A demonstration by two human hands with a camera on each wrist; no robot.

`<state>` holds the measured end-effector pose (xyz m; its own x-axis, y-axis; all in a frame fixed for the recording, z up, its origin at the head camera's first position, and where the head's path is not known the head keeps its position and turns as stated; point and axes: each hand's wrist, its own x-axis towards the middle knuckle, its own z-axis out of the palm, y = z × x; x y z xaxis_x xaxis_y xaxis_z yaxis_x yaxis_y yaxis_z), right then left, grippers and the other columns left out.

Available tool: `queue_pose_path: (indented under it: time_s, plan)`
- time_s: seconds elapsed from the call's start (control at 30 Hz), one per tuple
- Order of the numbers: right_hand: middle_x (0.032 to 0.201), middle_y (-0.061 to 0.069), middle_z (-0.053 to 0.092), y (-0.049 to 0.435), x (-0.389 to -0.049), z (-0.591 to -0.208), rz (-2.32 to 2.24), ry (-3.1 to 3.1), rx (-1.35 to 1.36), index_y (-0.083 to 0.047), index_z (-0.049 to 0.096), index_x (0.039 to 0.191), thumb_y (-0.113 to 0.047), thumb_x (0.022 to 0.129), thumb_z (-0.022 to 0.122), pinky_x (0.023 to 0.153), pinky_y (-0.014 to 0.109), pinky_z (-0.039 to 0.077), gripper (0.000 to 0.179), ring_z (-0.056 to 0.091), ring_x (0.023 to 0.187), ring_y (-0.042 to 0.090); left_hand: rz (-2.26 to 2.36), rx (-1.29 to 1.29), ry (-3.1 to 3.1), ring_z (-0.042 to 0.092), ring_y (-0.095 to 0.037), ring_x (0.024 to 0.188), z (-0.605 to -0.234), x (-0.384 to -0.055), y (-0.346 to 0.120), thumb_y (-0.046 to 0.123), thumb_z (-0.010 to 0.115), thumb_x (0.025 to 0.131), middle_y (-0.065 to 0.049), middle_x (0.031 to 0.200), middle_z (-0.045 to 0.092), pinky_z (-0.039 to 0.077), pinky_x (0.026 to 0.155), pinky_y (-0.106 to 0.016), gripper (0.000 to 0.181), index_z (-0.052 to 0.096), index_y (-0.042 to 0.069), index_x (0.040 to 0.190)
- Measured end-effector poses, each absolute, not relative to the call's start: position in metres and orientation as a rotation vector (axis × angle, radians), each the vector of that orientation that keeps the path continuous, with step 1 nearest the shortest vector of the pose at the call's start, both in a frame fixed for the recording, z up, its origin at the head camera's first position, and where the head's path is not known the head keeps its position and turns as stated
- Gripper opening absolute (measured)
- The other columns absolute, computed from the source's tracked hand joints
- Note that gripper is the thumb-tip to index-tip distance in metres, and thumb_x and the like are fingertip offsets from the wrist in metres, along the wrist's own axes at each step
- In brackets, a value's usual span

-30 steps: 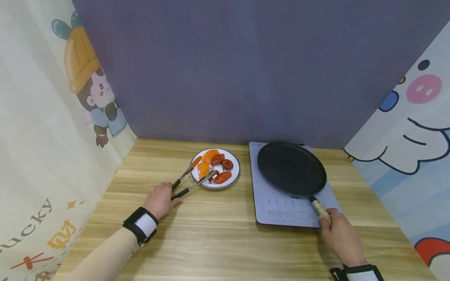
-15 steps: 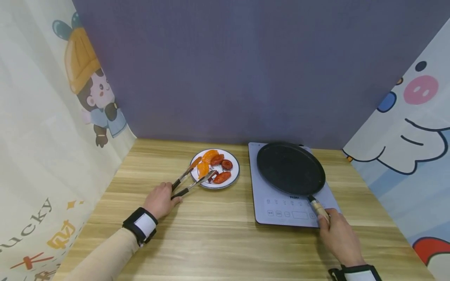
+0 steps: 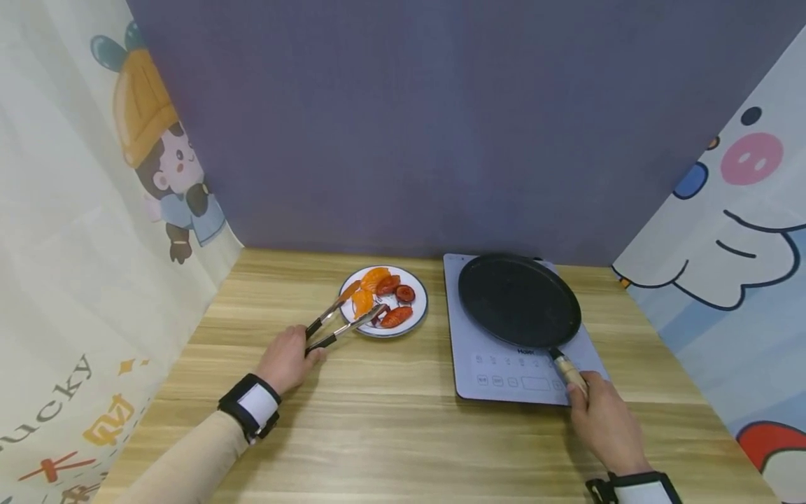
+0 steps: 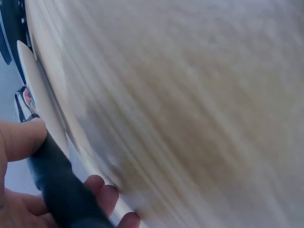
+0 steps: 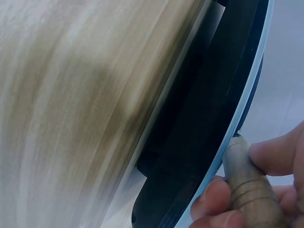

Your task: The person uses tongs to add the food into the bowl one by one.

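Backdrop panel (image 3: 403, 126): plain grey-blue, upright behind the table at 12 o'clock (directions read from the table's middle, head view).
Side curtains (image 3: 57, 224): pale, printed with cartoon figures, at 10 and 2 o'clock.
Table (image 3: 390, 448): light wood grain in streaks running roughly from 9 to 3 o'clock.
Cooker (image 3: 466, 364): flat, pale, with a touch panel, at 2 o'clock.
Pan (image 3: 519, 297): black, round, resting on the cooker; no food visible in it.
Plate (image 3: 420, 306): white, dark-rimmed, between 11 and 12 o'clock; carries all visible food.
Left hand (image 3: 286, 360): at 9 o'clock, fingers and thumb closed around the tongs (image 3: 349, 327).
Right hand (image 3: 607, 423): near 4 o'clock, curled around the pan's handle (image 3: 569, 374).
Tongs' arms: spread over the plate; contact with food uncertain.
Food: orange slices (image 3: 376, 278) and reddish pieces (image 3: 397, 317).
Stage (judged): tongs in position, pan steadied; pinching a piece not yet done.
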<state>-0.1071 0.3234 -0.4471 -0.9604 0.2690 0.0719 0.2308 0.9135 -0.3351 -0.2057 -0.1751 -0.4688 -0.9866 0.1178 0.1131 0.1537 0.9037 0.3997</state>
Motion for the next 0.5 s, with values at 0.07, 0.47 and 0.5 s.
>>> queue_pose_path:
  time_s: [0.07, 0.47, 0.5]
  plan:
    - [0.090, 0.021, 0.053, 0.3234, -0.1076, -0.4467, 0.497, -2.952, -0.381, 0.009, 0.047, 0.120, -0.018, 0.096, 0.054, 0.054, 0.042, 0.039, 0.037, 0.051, 0.070, 0.029, -0.659, -0.202, -2.975, 0.053, -0.025, 0.069, -0.4679, -0.2068, -0.1749, 0.025, 0.073, 0.085, -0.012, 0.080, 0.054, 0.045, 0.059, -0.040, 0.045, 0.056, -0.010, 0.107]
    - [0.092, 0.022, 0.053, 0.3214, -0.1075, -0.4461, 0.473, -2.969, -0.420, 0.010, 0.047, 0.121, -0.018, 0.096, 0.053, 0.055, 0.042, 0.040, 0.038, 0.050, 0.071, 0.028, -0.665, -0.201, -2.890, 0.057, -0.028, 0.073, -0.4695, -0.2071, -0.1743, 0.024, 0.072, 0.085, -0.018, 0.090, 0.058, 0.048, 0.064, -0.045, 0.049, 0.053, -0.010, 0.116]
    - [0.092, 0.022, 0.053, 0.3213, -0.1075, -0.4462, 0.470, -2.968, -0.419, 0.010, 0.047, 0.121, -0.018, 0.096, 0.053, 0.055, 0.042, 0.040, 0.037, 0.051, 0.071, 0.028, -0.665, -0.203, -2.880, 0.057, -0.028, 0.074, -0.4694, -0.2068, -0.1742, 0.024, 0.071, 0.085, -0.018, 0.091, 0.059, 0.048, 0.064, -0.046, 0.050, 0.052, -0.010, 0.116]
